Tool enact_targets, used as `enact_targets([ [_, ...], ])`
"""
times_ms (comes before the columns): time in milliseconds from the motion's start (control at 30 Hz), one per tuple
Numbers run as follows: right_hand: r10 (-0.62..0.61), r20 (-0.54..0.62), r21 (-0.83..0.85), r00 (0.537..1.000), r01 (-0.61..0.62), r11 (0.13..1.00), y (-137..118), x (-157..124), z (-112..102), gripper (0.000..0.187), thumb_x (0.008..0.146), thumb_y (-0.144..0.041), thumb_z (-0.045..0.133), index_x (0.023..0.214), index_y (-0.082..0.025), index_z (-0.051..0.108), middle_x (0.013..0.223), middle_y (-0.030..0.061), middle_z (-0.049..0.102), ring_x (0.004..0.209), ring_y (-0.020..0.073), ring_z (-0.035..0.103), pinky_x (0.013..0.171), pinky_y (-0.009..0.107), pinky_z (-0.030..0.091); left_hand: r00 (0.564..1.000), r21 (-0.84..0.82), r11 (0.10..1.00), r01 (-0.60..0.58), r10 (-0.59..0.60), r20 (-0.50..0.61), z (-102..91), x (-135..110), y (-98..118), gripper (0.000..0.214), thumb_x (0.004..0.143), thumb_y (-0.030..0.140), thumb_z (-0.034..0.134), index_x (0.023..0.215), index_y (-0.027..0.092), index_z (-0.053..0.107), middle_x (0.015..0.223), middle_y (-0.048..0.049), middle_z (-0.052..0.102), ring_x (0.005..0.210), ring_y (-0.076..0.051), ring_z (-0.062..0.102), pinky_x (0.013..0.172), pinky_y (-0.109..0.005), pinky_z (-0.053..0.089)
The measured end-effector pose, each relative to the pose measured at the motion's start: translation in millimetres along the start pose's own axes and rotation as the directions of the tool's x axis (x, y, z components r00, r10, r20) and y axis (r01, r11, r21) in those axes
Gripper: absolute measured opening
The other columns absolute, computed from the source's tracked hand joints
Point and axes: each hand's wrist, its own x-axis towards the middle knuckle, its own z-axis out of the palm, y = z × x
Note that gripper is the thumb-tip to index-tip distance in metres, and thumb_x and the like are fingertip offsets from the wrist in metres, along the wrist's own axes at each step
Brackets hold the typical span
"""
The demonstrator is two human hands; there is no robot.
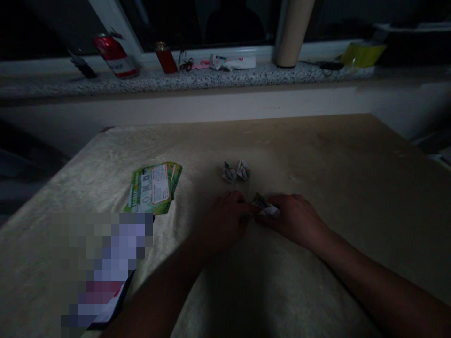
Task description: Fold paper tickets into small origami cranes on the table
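A small folded piece of printed paper (267,206) is between my two hands, just above or on the table. My right hand (298,219) grips its right side, fingers curled round it. On its left edge, the thumb and finger of my left hand (225,223) close in a pinch; the fingertips are dark and partly hidden. Beyond my hands, two similar folded paper pieces stand side by side, the left one (229,173) and the right one (244,170). To the left lies a fanned stack of green printed cards (151,188).
A phone-like device (116,267), its screen blurred out, lies at the left front of the cloth-covered table (334,155). Along the speckled windowsill (211,80) are a red can (114,56), an orange-red bottle (166,58), a cardboard tube (294,33) and a yellow roll (362,54).
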Motion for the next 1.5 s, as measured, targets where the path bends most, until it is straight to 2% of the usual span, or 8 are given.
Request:
enact_targets([
  [500, -0.091, 0.089, 0.336, 0.992, 0.056, 0.94, 37, -7, -10, 0.021, 0.077, -0.02, 0.071, 0.097, -0.024, 0.073, 0.082, 0.0017, 0.077, 0.07, 0.0205, 0.07, 0.061, 0.027, 0.047, 1.0, -0.017, 1.0, -0.026, 0.026, -0.014, 2.8, -2, -3, 0.036, 0.093, 0.016, 0.061, 0.121, 0.033, 0.075, 0.103, -0.0057, 0.062, 0.1, -0.023, 0.06, 0.092, -0.04, 0.046],
  [667, -0.134, 0.093, 0.468, 0.987, 0.076, 0.881, 45, -9, -3, 0.01, 0.082, -0.028, 0.072, 0.089, -0.022, 0.072, 0.071, -0.0014, 0.07, 0.059, 0.0158, 0.061, 0.052, 0.025, 0.043, 0.998, -0.026, 0.999, -0.039, 0.038, -0.051, 4.6, -4, 1, 0.037, 0.091, 0.013, 0.062, 0.12, 0.031, 0.075, 0.103, -0.006, 0.062, 0.102, -0.025, 0.059, 0.092, -0.042, 0.047],
  [833, -0.149, 0.018, 0.461, 0.989, 0.124, 0.879, 38, -10, 3, 0.019, 0.09, -0.031, 0.066, 0.074, -0.02, 0.066, 0.063, -0.0025, 0.057, 0.056, 0.013, 0.052, 0.052, 0.024, 0.038, 0.985, -0.095, 0.995, -0.036, 0.02, -0.169, 11.8, -2, 6, 0.017, 0.091, 0.024, 0.065, 0.105, 0.02, 0.075, 0.105, -0.0079, 0.063, 0.105, -0.026, 0.06, 0.095, -0.043, 0.048],
  [933, -0.18, -0.05, 0.52, 0.982, 0.18, 0.835, 33, -10, 5, 0.02, 0.09, -0.029, 0.065, 0.073, -0.019, 0.064, 0.067, -0.0019, 0.055, 0.06, 0.0127, 0.051, 0.053, 0.024, 0.038, 0.949, -0.22, 0.974, 0.044, -0.109, -0.296, 16.2, 1, 7, 0.036, 0.084, 0.027, 0.074, 0.118, 0.017, 0.066, 0.118, -0.0112, 0.064, 0.113, -0.03, 0.059, 0.1, -0.047, 0.048],
  [1033, -0.19, -0.119, 0.616, 0.975, 0.222, 0.756, 30, -10, 5, 0.021, 0.091, -0.032, 0.067, 0.075, -0.019, 0.064, 0.072, -0.0012, 0.053, 0.062, 0.0127, 0.05, 0.053, 0.025, 0.038, 0.932, -0.513, 0.855, 0.083, -0.249, -0.265, 17.7, 2, 4, 0.054, 0.079, 0.027, 0.078, 0.13, 0.02, 0.06, 0.124, -0.0099, 0.067, 0.111, -0.028, 0.064, 0.097, -0.044, 0.052],
  [1233, -0.107, -0.142, 0.782, 0.984, 0.178, 0.597, 25, -11, 5, 0.029, 0.088, -0.037, 0.072, 0.068, -0.019, 0.06, 0.068, -0.0021, 0.052, 0.062, 0.012, 0.05, 0.055, 0.025, 0.041, 0.944, -0.887, 0.451, 0.098, -0.323, -0.06, 15.3, 2, 2, 0.024, 0.083, 0.031, 0.076, 0.104, 0.018, 0.073, 0.097, -0.0066, 0.078, 0.086, -0.021, 0.073, 0.074, -0.029, 0.057],
  [1400, -0.082, -0.071, 0.873, 0.994, 0.102, 0.478, 24, -11, 11, 0.025, 0.086, -0.037, 0.075, 0.07, -0.019, 0.068, 0.071, 0.0012, 0.068, 0.065, 0.0137, 0.06, 0.062, 0.026, 0.05, 0.926, -0.944, 0.327, 0.052, -0.371, -0.077, 8.6, 2, 12, 0.027, 0.076, 0.027, 0.081, 0.1, 0.016, 0.074, 0.096, -0.0065, 0.079, 0.082, -0.019, 0.073, 0.072, -0.026, 0.056],
  [1500, -0.066, -0.118, 0.883, 0.991, 0.135, 0.449, 23, -11, 10, 0.02, 0.086, -0.034, 0.076, 0.073, -0.019, 0.072, 0.073, 0.0017, 0.072, 0.067, 0.0137, 0.063, 0.064, 0.025, 0.052, 0.933, -0.942, 0.332, 0.057, -0.354, -0.068, 5.8, 1, 13, 0.029, 0.076, 0.03, 0.081, 0.101, 0.016, 0.074, 0.095, -0.0068, 0.078, 0.08, -0.019, 0.071, 0.07, -0.027, 0.055],
])
